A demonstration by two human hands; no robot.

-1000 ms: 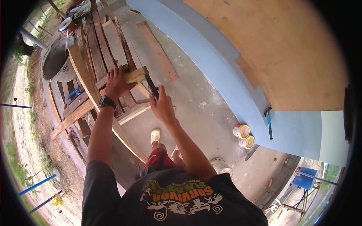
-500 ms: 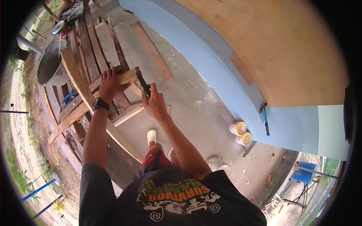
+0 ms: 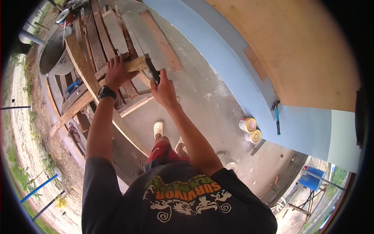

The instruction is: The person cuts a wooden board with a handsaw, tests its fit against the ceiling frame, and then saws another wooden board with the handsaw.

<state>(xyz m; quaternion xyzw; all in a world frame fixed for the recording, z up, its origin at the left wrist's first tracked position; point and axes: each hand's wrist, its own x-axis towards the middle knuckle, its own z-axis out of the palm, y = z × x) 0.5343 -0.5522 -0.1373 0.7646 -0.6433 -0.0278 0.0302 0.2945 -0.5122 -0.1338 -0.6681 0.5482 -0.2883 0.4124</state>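
My left hand (image 3: 117, 73), with a black watch on its wrist, presses down on a light wooden board (image 3: 137, 64) lying across other boards, its fingers spread. My right hand (image 3: 164, 91) is closed around the dark handle of a tool (image 3: 152, 70), which looks like a saw; its thin blade stretches away past the end of the board. The tool lies against the board's end. A long curved plank (image 3: 82, 64) passes left of my left hand, and a blue-handled tool (image 3: 73, 86) rests on the boards further left.
A large basin (image 3: 56, 52) and a white bucket (image 3: 63, 16) stand at the upper left. A loose plank (image 3: 160, 41) lies on the floor. Two small buckets (image 3: 248, 124) and a blue-handled hammer (image 3: 277, 117) are at right, by the blue wall (image 3: 218, 62).
The camera view has shifted slightly. My right hand and the tool have moved a little along the board's end, while my left hand stays on the board.
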